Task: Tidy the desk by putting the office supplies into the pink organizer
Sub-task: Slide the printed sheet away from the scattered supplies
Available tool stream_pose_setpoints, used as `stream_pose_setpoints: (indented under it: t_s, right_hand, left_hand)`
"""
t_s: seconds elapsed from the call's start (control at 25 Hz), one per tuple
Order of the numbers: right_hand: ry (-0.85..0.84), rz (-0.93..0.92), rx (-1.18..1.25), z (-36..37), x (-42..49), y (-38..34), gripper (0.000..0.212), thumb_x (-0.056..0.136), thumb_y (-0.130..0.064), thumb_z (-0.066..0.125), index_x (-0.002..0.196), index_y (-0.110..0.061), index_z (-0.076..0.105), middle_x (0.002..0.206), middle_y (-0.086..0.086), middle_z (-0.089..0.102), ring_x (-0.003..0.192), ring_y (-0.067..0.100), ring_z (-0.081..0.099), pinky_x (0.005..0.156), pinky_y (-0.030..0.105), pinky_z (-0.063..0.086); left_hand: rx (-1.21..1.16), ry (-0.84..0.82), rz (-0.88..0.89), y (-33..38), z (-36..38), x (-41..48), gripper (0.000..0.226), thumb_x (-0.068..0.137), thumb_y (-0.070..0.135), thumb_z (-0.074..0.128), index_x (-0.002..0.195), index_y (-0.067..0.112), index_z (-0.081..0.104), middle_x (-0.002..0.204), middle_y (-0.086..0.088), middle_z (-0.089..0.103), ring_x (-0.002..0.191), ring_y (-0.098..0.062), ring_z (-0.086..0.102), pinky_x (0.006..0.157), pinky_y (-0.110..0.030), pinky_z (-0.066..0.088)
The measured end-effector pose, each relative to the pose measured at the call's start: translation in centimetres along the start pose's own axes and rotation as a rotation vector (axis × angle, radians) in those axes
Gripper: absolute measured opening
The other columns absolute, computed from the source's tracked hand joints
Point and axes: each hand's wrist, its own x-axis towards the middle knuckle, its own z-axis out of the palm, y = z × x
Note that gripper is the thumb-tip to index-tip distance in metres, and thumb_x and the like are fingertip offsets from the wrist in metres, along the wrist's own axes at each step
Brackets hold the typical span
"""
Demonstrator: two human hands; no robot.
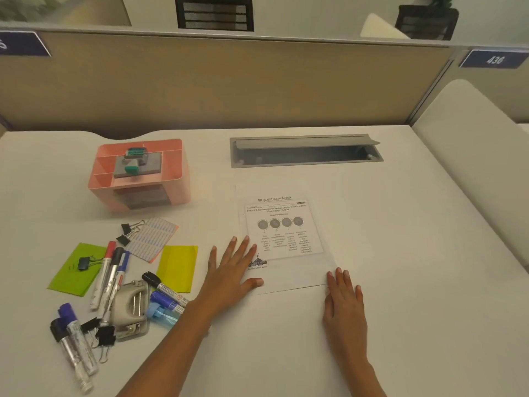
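Pink plastic is seen at upper left: the organizer (137, 179), with markers (104, 270), binder clips (125, 228) and a hole punch (132, 306) scattered below it at lower left. The printed sheet (286, 239) at centre is pressed by the left hand (232, 270), and the right hand (343, 305) is laid at its lower right corner. Both hands are spread flat, with nothing grasped. Sorting appears barely begun; next, a supply must be gripped and carried to a compartment.
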Motion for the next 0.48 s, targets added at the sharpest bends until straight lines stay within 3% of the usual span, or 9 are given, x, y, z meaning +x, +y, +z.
stream_pose_setpoints:
  t_s: [0.08,0.16,0.2,0.28,0.36,0.48]
  right_hand:
    - [0.058,0.023,0.098,-0.6,0.3,-1.6,0.052,0.096,-0.031,0.024,0.140,-0.016,0.048,0.152,0.003,0.037,0.144,0.011,0.024,0.120,0.033,0.009]
    - [0.153,0.041,0.235,-1.5,1.3,-5.5,0.040,0.101,-0.031,0.039,0.135,-0.017,0.053,0.150,0.001,0.040,0.142,0.009,0.027,0.118,0.036,0.024]
    - [0.193,0.042,0.307,-1.9,2.1,-8.2,0.037,0.099,-0.028,0.046,0.132,-0.016,0.057,0.146,0.001,0.045,0.138,0.010,0.034,0.112,0.039,0.036]
    - [0.222,-0.004,0.441,-2.2,3.9,-14.1,0.033,0.093,-0.023,0.055,0.124,-0.014,0.063,0.135,-0.001,0.056,0.128,0.010,0.046,0.099,0.033,0.048]
    - [0.179,-0.071,0.534,-1.4,5.5,-19.8,0.030,0.092,-0.022,0.061,0.120,-0.015,0.065,0.127,-0.002,0.062,0.121,0.010,0.051,0.099,0.015,0.042]
    - [0.056,-0.108,0.569,-0.2,7.2,-26.5,0.031,0.091,-0.029,0.061,0.122,-0.024,0.064,0.127,-0.008,0.061,0.118,-0.002,0.048,0.097,0.007,0.035]
  left_hand:
    - [0.019,-0.016,0.002,0.3,-0.3,0.0,0.095,0.064,0.083,-0.009,0.146,0.034,-0.012,0.153,0.010,-0.024,0.139,-0.017,-0.027,0.111,-0.053,-0.014]
    - [0.002,-0.024,-0.014,0.3,-0.5,0.1,0.089,0.072,0.080,0.002,0.147,0.033,-0.009,0.153,0.009,-0.021,0.141,-0.019,-0.024,0.112,-0.054,-0.013]
    - [0.007,-0.006,-0.018,0.3,-0.4,0.1,0.086,0.076,0.077,0.008,0.148,0.031,-0.003,0.155,0.007,-0.015,0.142,-0.021,-0.018,0.112,-0.056,-0.009]
    - [0.016,0.005,-0.038,0.5,-0.7,-0.2,0.082,0.080,0.073,0.010,0.146,0.028,0.023,0.156,0.000,0.016,0.144,-0.026,0.011,0.110,-0.061,0.011]
    - [-0.040,-0.007,-0.035,0.8,-0.7,-0.3,0.072,0.085,0.069,0.019,0.139,0.025,0.036,0.144,-0.002,0.044,0.134,-0.026,0.038,0.102,-0.060,0.033]
    - [-0.178,0.051,-0.065,0.0,-1.9,-0.9,0.082,0.079,0.075,0.040,0.144,0.029,0.022,0.145,-0.002,0.040,0.133,-0.023,0.039,0.105,-0.051,0.035]
